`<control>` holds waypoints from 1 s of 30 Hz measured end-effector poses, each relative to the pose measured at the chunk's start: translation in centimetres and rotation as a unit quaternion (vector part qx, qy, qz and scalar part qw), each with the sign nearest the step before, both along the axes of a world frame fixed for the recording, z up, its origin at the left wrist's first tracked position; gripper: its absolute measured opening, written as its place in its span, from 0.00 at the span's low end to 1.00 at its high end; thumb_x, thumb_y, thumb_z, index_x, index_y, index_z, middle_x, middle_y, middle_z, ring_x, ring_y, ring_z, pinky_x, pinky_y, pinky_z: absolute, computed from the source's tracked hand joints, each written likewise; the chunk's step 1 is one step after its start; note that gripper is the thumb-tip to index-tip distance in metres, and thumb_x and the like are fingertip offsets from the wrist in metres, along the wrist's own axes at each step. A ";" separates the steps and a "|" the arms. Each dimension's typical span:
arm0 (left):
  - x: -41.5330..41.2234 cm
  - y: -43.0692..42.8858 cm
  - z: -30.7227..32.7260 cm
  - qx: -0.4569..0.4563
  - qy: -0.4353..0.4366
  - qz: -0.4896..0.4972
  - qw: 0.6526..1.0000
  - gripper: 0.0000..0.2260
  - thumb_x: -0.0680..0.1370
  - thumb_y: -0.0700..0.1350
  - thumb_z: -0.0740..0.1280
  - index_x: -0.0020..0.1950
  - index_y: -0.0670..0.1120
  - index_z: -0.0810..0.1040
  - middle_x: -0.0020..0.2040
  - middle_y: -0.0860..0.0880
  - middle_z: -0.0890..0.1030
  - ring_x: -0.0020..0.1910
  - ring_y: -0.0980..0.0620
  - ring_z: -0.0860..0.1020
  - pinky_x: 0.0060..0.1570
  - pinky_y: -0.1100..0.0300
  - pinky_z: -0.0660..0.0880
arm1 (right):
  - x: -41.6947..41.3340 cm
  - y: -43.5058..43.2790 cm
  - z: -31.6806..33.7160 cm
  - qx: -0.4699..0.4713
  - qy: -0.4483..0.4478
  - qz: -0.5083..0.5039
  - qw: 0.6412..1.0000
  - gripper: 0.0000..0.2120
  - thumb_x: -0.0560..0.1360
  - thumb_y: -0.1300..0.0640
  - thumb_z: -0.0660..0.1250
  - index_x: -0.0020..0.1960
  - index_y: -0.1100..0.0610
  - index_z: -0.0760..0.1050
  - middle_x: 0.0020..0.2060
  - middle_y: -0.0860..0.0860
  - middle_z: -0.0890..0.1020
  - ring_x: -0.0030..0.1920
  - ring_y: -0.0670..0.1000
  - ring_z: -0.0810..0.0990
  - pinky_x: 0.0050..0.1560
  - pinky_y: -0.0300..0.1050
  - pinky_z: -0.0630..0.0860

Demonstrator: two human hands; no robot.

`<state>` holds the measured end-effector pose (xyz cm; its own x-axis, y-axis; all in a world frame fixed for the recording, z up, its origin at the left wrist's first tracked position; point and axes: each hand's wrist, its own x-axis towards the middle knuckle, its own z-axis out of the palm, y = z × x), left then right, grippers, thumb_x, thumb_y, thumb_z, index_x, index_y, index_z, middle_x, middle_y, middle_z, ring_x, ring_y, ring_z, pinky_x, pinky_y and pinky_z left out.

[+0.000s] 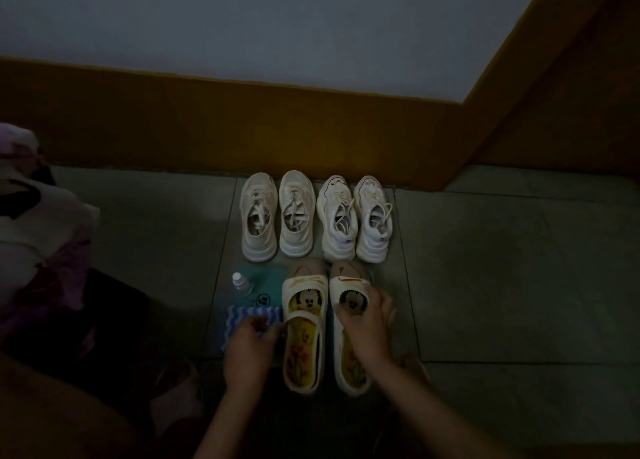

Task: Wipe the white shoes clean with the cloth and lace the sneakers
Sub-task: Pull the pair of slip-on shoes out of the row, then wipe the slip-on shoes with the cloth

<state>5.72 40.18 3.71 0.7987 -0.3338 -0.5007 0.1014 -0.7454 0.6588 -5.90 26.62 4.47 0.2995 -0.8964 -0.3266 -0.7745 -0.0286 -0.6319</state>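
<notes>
The right shoe (347,283) lies on the floor (485,268) just beside the left shoe (304,286), toes toward the wall. The right hand (367,323) grips it, thumb in the opening and fingers curled over the outer side. The left hand (251,344) pinches the cloth (242,315), which lies flat beside the left shoe. Best to bunch the cloth first, steady the shoe firmly, and wipe toe to heel. The sneakers (297,240) wait behind, laces loose, and a bottle (240,283) stands near the cloth.

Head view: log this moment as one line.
left hand: grips striped cloth | right hand: holds right white shoe | sneakers: untouched
</notes>
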 end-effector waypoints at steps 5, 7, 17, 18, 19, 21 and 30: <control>3.9 1.5 -1.5 -0.039 -0.014 0.102 0.994 0.20 0.73 0.41 0.70 0.62 0.40 0.69 0.57 0.39 0.74 0.56 0.41 0.75 0.55 0.47 0.74 | 3.2 0.6 0.7 -0.042 -0.081 0.124 0.988 0.20 0.72 0.57 0.69 0.63 0.57 0.70 0.65 0.53 0.64 0.68 0.52 0.61 0.68 0.47 0.63; 5.2 1.2 -2.9 -0.015 -0.011 0.058 0.998 0.29 0.71 0.42 0.73 0.68 0.42 0.66 0.65 0.40 0.70 0.62 0.41 0.72 0.59 0.46 0.72 | 4.1 0.5 0.8 -0.040 -0.104 0.139 0.984 0.17 0.73 0.61 0.67 0.60 0.57 0.72 0.62 0.53 0.66 0.67 0.53 0.62 0.68 0.47 0.62; 7.2 2.6 -7.6 -0.031 0.030 0.005 0.999 0.29 0.64 0.34 0.76 0.63 0.35 0.71 0.61 0.35 0.72 0.60 0.37 0.72 0.59 0.46 0.71 | 10.1 0.1 1.8 0.092 -0.095 0.306 0.943 0.24 0.74 0.58 0.69 0.69 0.52 0.67 0.63 0.50 0.70 0.69 0.51 0.60 0.67 0.44 0.61; 7.1 2.5 -7.6 -0.044 0.039 0.011 0.998 0.29 0.65 0.33 0.76 0.64 0.35 0.70 0.61 0.36 0.72 0.60 0.39 0.72 0.58 0.47 0.71 | 11.1 0.5 1.7 0.112 -0.102 0.317 0.936 0.26 0.73 0.59 0.69 0.70 0.54 0.67 0.65 0.53 0.70 0.70 0.52 0.61 0.66 0.43 0.61; 7.0 2.4 -7.8 -0.054 0.042 0.018 0.998 0.29 0.65 0.33 0.75 0.64 0.35 0.70 0.60 0.37 0.73 0.59 0.40 0.73 0.58 0.48 0.71 | 11.9 0.8 1.4 0.127 -0.105 0.324 0.931 0.27 0.73 0.60 0.70 0.70 0.55 0.67 0.67 0.55 0.69 0.70 0.53 0.62 0.66 0.42 0.62; 7.0 2.5 -8.3 -0.068 0.030 0.038 0.997 0.25 0.66 0.30 0.74 0.61 0.34 0.72 0.56 0.35 0.75 0.55 0.39 0.75 0.54 0.48 0.71 | 13.4 1.6 0.6 0.139 -0.093 0.333 0.928 0.28 0.72 0.61 0.71 0.70 0.56 0.67 0.68 0.58 0.68 0.70 0.55 0.63 0.67 0.44 0.62; 7.6 3.5 -8.7 -0.039 -0.035 0.034 0.998 0.09 0.68 0.35 0.73 0.36 0.40 0.73 0.35 0.38 0.75 0.37 0.43 0.74 0.38 0.53 0.68 | 15.7 3.3 -2.8 0.171 -0.111 0.292 0.934 0.15 0.77 0.61 0.64 0.63 0.62 0.73 0.60 0.59 0.77 0.62 0.57 0.74 0.58 0.45 0.69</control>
<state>13.27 43.68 -4.97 0.8529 -0.3138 -0.4172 0.1014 -0.6843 0.7221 9.82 29.93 1.68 0.7999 -0.4124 -0.4359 -0.5384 -0.1723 -0.8249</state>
